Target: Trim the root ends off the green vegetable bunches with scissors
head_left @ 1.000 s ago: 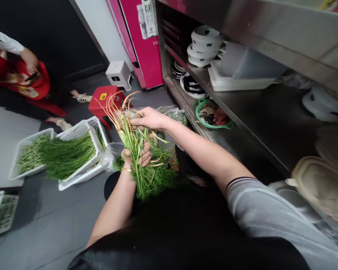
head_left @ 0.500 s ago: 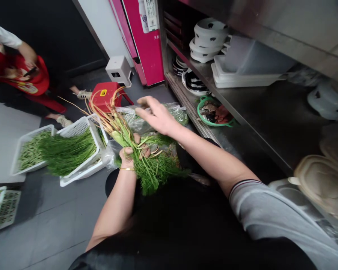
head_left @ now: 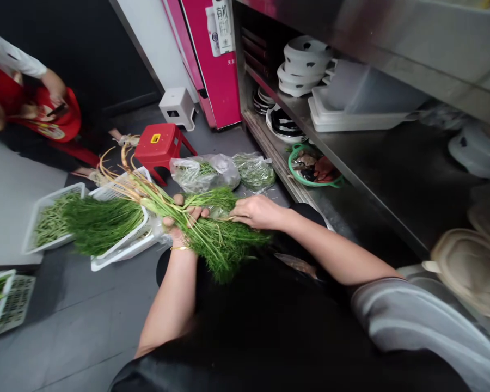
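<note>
My left hand (head_left: 180, 222) is closed round a bunch of feathery green herbs (head_left: 212, 242) with pale orange roots (head_left: 118, 169) pointing up and left. My right hand (head_left: 256, 211) lies on the leafy end of the same bunch, its fingers pinched on some stems. The bunch is held above my dark lap. A white slotted basket (head_left: 122, 245) filled with the same herbs sits on the floor just left of my left hand.
Another white basket (head_left: 49, 220) of green stems lies further left, a third (head_left: 4, 305) at the bottom left. Two clear bags of greens (head_left: 206, 171) and a red stool (head_left: 159, 144) stand ahead. A steel shelf (head_left: 351, 163) with dishes runs on the right. A person in red (head_left: 28, 109) sits at the far left.
My right hand has come down from the air above the bunch onto its leafy end. The bunch has tipped further left and flatter, roots now over the basket.
</note>
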`<action>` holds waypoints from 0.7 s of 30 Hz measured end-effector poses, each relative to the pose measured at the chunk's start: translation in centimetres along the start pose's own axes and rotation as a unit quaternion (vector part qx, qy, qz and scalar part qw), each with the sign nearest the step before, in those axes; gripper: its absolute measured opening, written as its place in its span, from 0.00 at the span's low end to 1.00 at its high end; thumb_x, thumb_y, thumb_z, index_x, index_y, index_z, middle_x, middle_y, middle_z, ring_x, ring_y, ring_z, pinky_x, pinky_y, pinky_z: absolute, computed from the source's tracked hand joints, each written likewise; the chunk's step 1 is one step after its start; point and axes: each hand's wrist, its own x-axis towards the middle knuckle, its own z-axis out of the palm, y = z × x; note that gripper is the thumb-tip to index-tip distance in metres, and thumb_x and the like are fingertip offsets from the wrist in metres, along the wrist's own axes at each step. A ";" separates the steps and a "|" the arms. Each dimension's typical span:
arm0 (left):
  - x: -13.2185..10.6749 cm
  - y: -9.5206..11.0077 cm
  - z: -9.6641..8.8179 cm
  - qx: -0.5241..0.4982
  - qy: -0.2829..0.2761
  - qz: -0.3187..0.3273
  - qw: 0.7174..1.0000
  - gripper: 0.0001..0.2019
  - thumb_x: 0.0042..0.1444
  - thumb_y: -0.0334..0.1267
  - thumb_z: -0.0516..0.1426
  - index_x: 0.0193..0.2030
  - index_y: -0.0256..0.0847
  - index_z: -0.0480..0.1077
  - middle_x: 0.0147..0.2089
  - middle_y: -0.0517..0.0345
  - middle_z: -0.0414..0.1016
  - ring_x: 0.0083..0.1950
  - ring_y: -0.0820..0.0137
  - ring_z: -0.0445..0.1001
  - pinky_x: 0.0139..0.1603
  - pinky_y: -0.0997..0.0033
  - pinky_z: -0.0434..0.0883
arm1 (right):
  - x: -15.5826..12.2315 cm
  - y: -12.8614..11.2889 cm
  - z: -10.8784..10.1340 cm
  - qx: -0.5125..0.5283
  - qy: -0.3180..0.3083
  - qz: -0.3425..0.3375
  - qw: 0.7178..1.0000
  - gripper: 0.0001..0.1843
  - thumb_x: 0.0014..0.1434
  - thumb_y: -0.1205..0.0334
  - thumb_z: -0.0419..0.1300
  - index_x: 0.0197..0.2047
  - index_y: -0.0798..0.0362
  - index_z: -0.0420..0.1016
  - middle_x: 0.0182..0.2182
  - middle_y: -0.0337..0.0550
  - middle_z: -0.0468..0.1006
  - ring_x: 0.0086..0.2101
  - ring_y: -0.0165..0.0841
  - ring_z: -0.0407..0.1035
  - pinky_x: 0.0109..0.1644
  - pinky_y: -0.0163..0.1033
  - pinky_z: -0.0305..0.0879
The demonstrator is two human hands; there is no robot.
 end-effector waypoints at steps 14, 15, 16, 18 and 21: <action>0.9 0.2 -0.9 -0.002 0.011 0.008 1.000 0.13 0.42 0.48 0.60 0.28 0.44 0.62 0.15 0.73 0.43 0.15 0.79 0.45 0.25 0.71 0.61 | 2.4 -3.3 0.4 0.213 0.079 0.162 0.960 0.10 0.54 0.57 0.63 0.36 0.55 0.79 0.32 0.42 0.80 0.34 0.31 0.72 0.38 0.34 0.61; 0.8 0.1 -1.1 -0.003 0.004 0.001 1.000 0.13 0.42 0.47 0.60 0.28 0.44 0.62 0.15 0.73 0.44 0.15 0.79 0.47 0.25 0.71 0.61 | 2.7 -3.2 0.7 0.249 0.091 0.154 0.952 0.07 0.54 0.60 0.63 0.33 0.55 0.79 0.31 0.41 0.80 0.33 0.30 0.72 0.38 0.33 0.61; 0.8 0.0 -1.5 -0.003 0.002 -0.003 1.000 0.12 0.42 0.46 0.59 0.29 0.43 0.63 0.15 0.72 0.45 0.15 0.78 0.48 0.25 0.71 0.61 | 2.8 -2.9 0.8 0.286 0.106 0.152 0.940 0.06 0.53 0.62 0.62 0.31 0.55 0.79 0.29 0.40 0.80 0.31 0.28 0.72 0.37 0.32 0.62; 0.6 -0.1 -2.3 -0.003 0.006 -0.009 1.000 0.12 0.40 0.44 0.60 0.29 0.43 0.64 0.15 0.71 0.48 0.16 0.78 0.51 0.24 0.72 0.61 | 2.4 -2.0 0.2 0.356 0.147 0.168 0.907 0.06 0.53 0.62 0.62 0.29 0.56 0.78 0.24 0.37 0.77 0.25 0.26 0.69 0.32 0.31 0.62; 0.3 -0.6 -3.6 -0.017 0.023 -0.017 0.999 0.12 0.38 0.42 0.60 0.29 0.42 0.64 0.17 0.69 0.53 0.17 0.77 0.56 0.24 0.73 0.62 | 1.6 -0.8 -1.9 0.437 0.215 0.192 0.852 0.12 0.53 0.55 0.62 0.28 0.56 0.74 0.20 0.34 0.72 0.19 0.23 0.63 0.23 0.29 0.58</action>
